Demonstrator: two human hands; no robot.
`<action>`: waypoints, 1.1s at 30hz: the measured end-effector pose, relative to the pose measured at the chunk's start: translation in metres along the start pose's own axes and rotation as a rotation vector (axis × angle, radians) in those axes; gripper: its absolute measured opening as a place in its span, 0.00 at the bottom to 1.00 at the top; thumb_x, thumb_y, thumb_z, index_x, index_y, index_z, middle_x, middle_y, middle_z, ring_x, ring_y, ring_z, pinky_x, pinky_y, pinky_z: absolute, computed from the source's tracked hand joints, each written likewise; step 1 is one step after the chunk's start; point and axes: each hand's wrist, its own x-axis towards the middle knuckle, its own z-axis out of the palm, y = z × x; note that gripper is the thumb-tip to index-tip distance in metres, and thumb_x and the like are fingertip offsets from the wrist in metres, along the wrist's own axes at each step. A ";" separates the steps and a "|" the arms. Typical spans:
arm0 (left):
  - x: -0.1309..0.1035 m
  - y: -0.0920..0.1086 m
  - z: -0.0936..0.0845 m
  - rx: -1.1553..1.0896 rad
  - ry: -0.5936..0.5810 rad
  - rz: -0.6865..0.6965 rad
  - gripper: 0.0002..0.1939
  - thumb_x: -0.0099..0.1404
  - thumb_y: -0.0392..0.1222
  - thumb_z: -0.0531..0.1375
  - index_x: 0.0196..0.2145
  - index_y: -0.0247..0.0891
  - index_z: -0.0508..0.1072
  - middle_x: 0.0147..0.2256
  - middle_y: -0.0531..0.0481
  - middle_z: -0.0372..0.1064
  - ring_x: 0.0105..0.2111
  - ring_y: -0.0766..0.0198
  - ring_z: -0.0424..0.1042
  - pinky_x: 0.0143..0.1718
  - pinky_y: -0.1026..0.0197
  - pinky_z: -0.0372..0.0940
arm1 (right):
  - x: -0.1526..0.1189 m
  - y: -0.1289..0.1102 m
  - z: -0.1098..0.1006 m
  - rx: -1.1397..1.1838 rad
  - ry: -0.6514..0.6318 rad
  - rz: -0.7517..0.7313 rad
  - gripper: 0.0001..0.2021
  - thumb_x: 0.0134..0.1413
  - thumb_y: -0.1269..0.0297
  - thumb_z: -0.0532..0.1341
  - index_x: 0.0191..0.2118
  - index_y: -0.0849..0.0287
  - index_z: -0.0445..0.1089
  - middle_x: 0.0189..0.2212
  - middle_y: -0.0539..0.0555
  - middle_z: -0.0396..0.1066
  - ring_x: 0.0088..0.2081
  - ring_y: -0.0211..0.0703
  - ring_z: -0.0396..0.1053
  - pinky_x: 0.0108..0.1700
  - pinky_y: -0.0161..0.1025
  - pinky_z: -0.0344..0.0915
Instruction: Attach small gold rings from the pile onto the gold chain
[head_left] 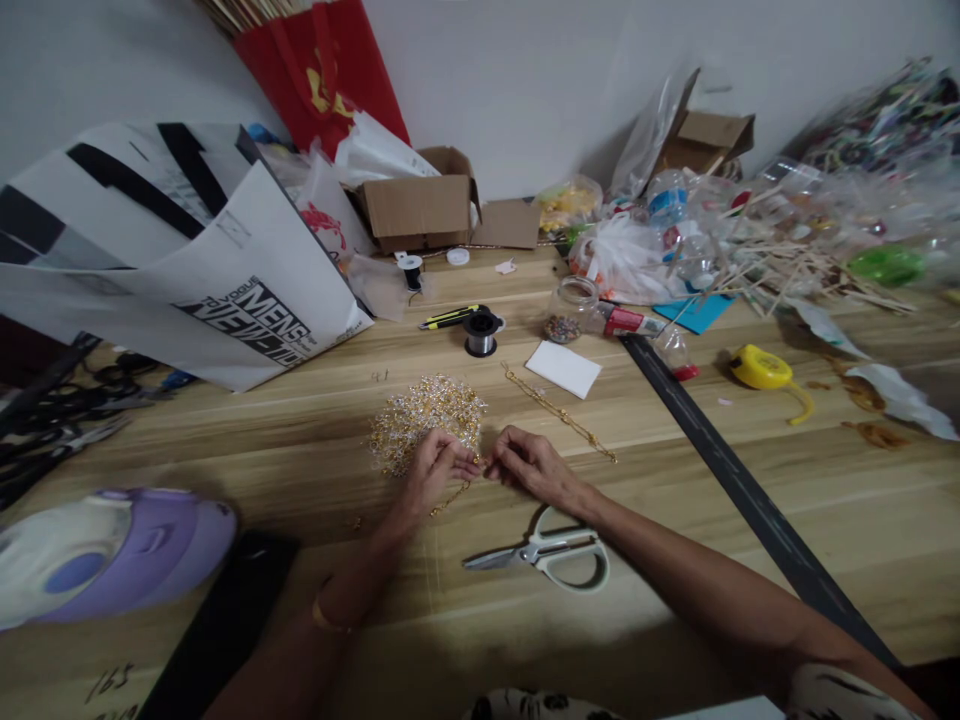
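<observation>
My left hand is closed in a pinch at the near edge of a heap of gold and clear beads. A short gold beaded chain trails from its fingertips onto the table. Just to the right, my right hand is also pinched closed, its fingertips almost meeting the left ones. Whatever lies between the right fingers is too small to make out. A longer gold beaded chain lies beyond the right hand. Scissors with pale handles rest slightly open below it, by the right forearm.
Behind the beads stand a wire spool, a yellow-black cutter, a white card and a bead jar. A large paper bag and pliers are leftward. A yellow tape measure and plastic clutter lie rightward.
</observation>
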 end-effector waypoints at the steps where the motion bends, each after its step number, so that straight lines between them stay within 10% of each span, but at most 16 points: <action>1: 0.000 0.000 0.000 -0.007 -0.001 -0.002 0.17 0.56 0.52 0.59 0.30 0.38 0.58 0.25 0.51 0.73 0.24 0.64 0.74 0.29 0.60 0.68 | 0.000 0.000 0.000 0.019 0.002 0.006 0.15 0.59 0.53 0.51 0.31 0.60 0.60 0.24 0.53 0.72 0.22 0.35 0.68 0.25 0.31 0.65; 11: -0.001 0.000 0.000 -0.008 0.001 0.021 0.17 0.55 0.52 0.60 0.30 0.37 0.59 0.26 0.51 0.73 0.25 0.63 0.74 0.30 0.60 0.68 | 0.002 0.002 0.001 0.123 0.078 0.034 0.15 0.58 0.52 0.53 0.32 0.61 0.62 0.21 0.50 0.68 0.18 0.32 0.64 0.20 0.29 0.62; 17: -0.002 0.001 0.001 0.009 -0.010 0.002 0.17 0.55 0.52 0.60 0.30 0.37 0.59 0.25 0.51 0.72 0.25 0.63 0.74 0.30 0.59 0.69 | 0.002 -0.007 0.001 0.304 0.062 -0.009 0.15 0.52 0.54 0.60 0.27 0.63 0.64 0.38 0.56 0.69 0.24 0.31 0.68 0.21 0.28 0.63; 33: -0.005 0.007 0.004 0.084 -0.001 0.012 0.15 0.55 0.51 0.59 0.29 0.36 0.61 0.24 0.51 0.72 0.22 0.65 0.71 0.24 0.64 0.65 | 0.002 -0.009 -0.002 0.387 -0.058 0.060 0.15 0.52 0.55 0.61 0.28 0.64 0.67 0.24 0.53 0.72 0.27 0.35 0.70 0.29 0.31 0.66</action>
